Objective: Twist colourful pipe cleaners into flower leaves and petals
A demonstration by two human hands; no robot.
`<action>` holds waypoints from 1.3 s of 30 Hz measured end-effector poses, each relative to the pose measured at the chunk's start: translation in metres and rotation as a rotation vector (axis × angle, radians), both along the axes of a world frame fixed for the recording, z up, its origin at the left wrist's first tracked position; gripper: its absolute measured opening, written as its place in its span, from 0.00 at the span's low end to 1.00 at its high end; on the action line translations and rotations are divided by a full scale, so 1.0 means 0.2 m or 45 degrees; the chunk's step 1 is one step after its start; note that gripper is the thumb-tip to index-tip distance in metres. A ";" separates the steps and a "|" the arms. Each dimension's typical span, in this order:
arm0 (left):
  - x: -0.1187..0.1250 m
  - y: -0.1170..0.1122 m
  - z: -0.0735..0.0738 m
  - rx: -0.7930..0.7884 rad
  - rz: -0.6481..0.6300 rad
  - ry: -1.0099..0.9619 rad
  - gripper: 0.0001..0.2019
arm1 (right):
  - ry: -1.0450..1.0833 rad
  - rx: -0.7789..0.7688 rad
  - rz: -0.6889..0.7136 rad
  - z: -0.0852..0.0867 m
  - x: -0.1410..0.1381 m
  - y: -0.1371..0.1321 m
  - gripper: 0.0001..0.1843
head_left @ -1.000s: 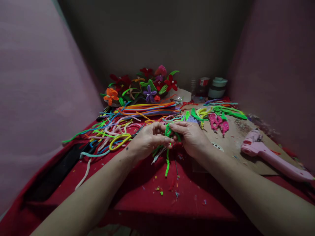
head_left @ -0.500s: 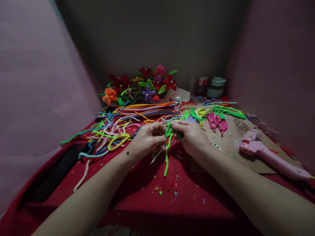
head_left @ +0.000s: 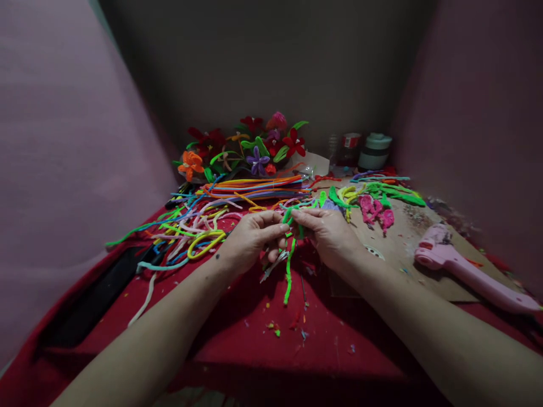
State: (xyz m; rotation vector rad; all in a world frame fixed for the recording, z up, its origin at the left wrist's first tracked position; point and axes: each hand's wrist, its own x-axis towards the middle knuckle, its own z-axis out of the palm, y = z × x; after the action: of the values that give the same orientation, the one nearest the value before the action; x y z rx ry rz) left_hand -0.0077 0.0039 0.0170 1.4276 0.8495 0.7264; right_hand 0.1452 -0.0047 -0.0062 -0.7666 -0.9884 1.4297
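Between my two hands is a bent green pipe cleaner [head_left: 289,265], one end of it hanging down over the red cloth. My left hand [head_left: 258,234] pinches it between thumb and forefinger from the left side. From the right, my right hand [head_left: 326,229] grips the same green piece with its fingertips. How the bends cross between the fingers is partly hidden. Just below my left fingers is a bundle of pale, thin strands [head_left: 274,267], and a thin dark stick [head_left: 304,289] lies on the cloth below my hands.
Loose pipe cleaners [head_left: 199,226] lie tangled at left, with a straight bundle [head_left: 254,186] behind. Fuzzy flowers [head_left: 257,162] stand at the back. At right, a pink glue gun [head_left: 470,268] and pink petals [head_left: 373,210] rest on a cardboard sheet [head_left: 394,249]. A jar [head_left: 374,151] stands behind.
My fingers have shifted slightly on the green pipe cleaner, and its upper bend now sits flatter between them. The whole view has moved a little.
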 end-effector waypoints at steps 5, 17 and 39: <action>-0.02 0.02 0.01 0.096 0.087 0.060 0.08 | -0.333 0.069 -0.053 0.02 0.00 -0.02 0.05; 0.00 0.00 0.03 0.052 0.120 0.103 0.08 | -0.047 0.031 -0.123 0.00 -0.01 0.00 0.11; 0.04 -0.03 -0.02 0.131 -0.007 0.117 0.07 | -0.590 0.299 -0.263 0.02 -0.03 -0.04 0.05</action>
State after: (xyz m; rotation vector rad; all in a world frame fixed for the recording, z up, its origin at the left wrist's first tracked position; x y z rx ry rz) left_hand 0.0004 -0.0014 0.0134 1.5641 0.8894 0.7137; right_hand 0.1400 -0.0131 -0.0015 -1.0150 -1.3593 0.9531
